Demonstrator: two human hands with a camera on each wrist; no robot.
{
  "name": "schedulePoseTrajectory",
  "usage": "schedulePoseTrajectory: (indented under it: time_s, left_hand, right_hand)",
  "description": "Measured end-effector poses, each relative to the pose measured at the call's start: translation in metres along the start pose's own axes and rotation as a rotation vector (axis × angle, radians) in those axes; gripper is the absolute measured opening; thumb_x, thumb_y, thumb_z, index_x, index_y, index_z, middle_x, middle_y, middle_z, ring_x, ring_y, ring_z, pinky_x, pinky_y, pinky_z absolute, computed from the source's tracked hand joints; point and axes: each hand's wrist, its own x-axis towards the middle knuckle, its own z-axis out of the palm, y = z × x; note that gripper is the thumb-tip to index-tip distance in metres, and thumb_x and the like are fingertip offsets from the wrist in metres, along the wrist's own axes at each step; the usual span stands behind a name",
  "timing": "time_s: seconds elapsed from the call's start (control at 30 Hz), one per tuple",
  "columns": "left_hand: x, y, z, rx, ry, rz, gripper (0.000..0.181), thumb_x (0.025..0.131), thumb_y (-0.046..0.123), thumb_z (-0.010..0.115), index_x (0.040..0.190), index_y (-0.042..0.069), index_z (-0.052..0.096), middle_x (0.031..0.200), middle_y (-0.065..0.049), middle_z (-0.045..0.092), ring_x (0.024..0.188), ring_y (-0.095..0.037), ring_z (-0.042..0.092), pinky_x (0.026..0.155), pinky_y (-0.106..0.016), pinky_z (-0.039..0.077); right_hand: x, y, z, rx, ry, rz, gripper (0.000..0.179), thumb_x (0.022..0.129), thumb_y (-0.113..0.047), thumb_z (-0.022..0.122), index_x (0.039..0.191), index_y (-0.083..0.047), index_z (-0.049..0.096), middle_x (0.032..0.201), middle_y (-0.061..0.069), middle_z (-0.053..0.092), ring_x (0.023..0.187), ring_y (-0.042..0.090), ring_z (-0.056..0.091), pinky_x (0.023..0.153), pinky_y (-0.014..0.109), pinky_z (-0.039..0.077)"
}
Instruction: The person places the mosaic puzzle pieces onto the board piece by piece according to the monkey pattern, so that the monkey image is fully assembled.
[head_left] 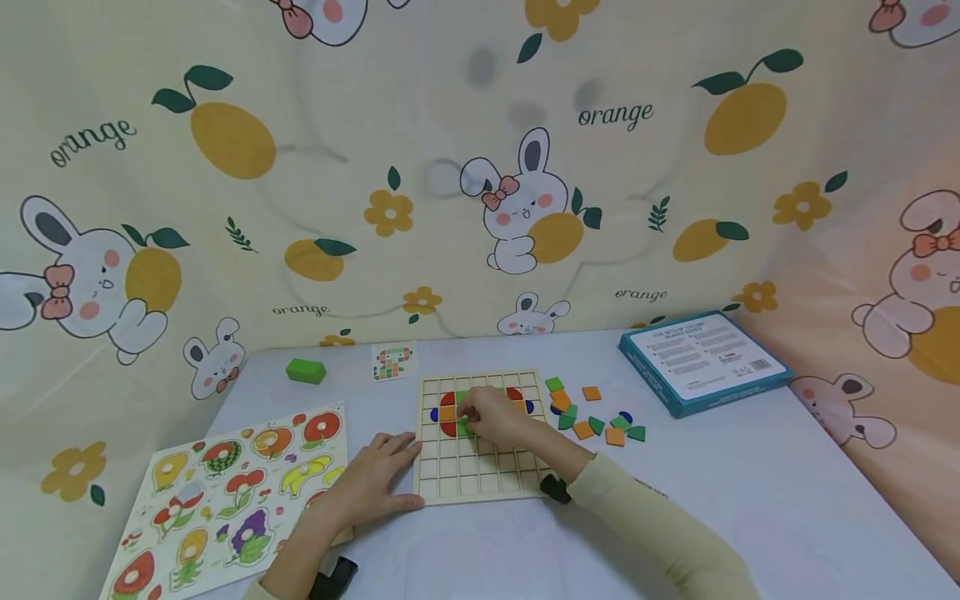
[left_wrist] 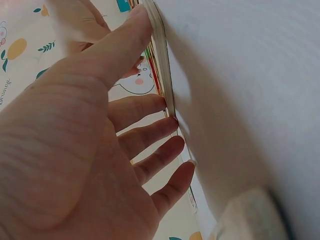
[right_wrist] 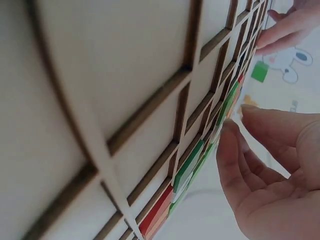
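Observation:
A wooden grid board (head_left: 480, 479) lies on the table with red, orange, green and blue pieces in its upper rows. My left hand (head_left: 378, 479) rests at the board's left edge, fingers spread, thumb by the near corner. In the left wrist view, that hand's fingertips (left_wrist: 172, 125) meet the board's side. Over the upper middle of the grid is my right hand (head_left: 495, 417), fingers bent down beside an orange square (head_left: 447, 413). Seen from the right wrist, its thumb and forefinger tips are close together near green pieces (right_wrist: 187, 165), with nothing visible between them.
Loose orange, green and blue pieces (head_left: 583, 430) lie right of the board. A blue box (head_left: 705, 362) is at the back right. Behind the board are a pattern card (head_left: 393, 362) and a green block (head_left: 306, 371). A fruit puzzle board (head_left: 217, 517) lies at left.

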Motion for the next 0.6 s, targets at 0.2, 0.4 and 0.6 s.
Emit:
schedulePoseTrajectory:
  time_s: [0.2, 0.4, 0.6]
  left_hand:
    - [0.001, 0.0, 0.001, 0.008, 0.001, -0.002, 0.084, 0.08, 0.056, 0.077, 0.144, 0.008, 0.053, 0.149, -0.013, 0.047, 0.13, -0.033, 0.044, 0.105, -0.054, 0.041]
    - [0.0, 0.0, 0.002, 0.014, 0.014, -0.003, 0.084, 0.079, 0.054, 0.079, 0.143, 0.007, 0.054, 0.149, -0.014, 0.047, 0.13, -0.033, 0.044, 0.105, -0.055, 0.04]
    - [0.0, 0.0, 0.003, 0.017, 0.013, -0.005, 0.084, 0.079, 0.055, 0.078, 0.144, 0.007, 0.053, 0.149, -0.014, 0.047, 0.13, -0.033, 0.044, 0.105, -0.054, 0.041]
  right_hand:
    - [-0.009, 0.004, -0.015, -0.047, 0.111, 0.002, 0.015, 0.089, 0.0, 0.072, 0.103, -0.002, 0.075, 0.093, 0.005, 0.067, 0.08, 0.015, 0.059, 0.069, 0.028, 0.052]
    - [-0.033, 0.034, -0.042, -0.06, 0.205, 0.101, 0.014, 0.088, 0.0, 0.072, 0.101, -0.001, 0.074, 0.085, 0.001, 0.066, 0.073, 0.014, 0.056, 0.062, 0.029, 0.048]
    - [-0.069, 0.07, -0.063, -0.08, 0.23, 0.255, 0.011, 0.087, -0.003, 0.074, 0.098, -0.001, 0.073, 0.083, 0.003, 0.062, 0.074, 0.018, 0.054, 0.064, 0.032, 0.046]
